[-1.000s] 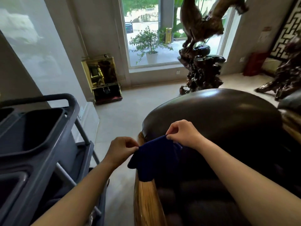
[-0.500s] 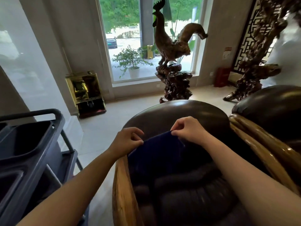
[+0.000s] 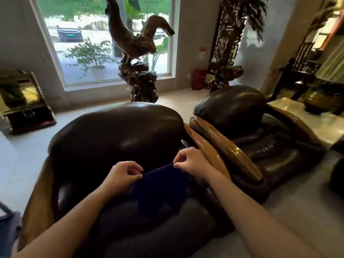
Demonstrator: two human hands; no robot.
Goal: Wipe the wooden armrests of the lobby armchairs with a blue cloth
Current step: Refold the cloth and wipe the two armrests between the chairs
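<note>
A dark blue cloth (image 3: pixel 162 187) hangs spread between my two hands over the seat of a dark leather armchair (image 3: pixel 119 135). My left hand (image 3: pixel 122 175) pinches its left top corner and my right hand (image 3: pixel 191 162) pinches its right top corner. The chair's left wooden armrest (image 3: pixel 37 200) curves down at the left. Its right wooden armrest (image 3: pixel 214 157) runs just right of my right hand, not touched by the cloth. A second armchair (image 3: pixel 242 112) stands beside it, with its own glossy wooden armrest (image 3: pixel 234 151).
A carved wooden rooster sculpture (image 3: pixel 135 53) stands behind the chairs before a large window. A gold cabinet (image 3: pixel 22 101) sits at the left wall. The grey cleaning cart's edge (image 3: pixel 7 229) shows at bottom left. A pale table (image 3: pixel 307 116) with a brass bowl stands at the right.
The view has swung right, so the cart has slid nearly out of frame and the second armchair has come in. Both hands still hold the cloth, now over the seat's middle.
</note>
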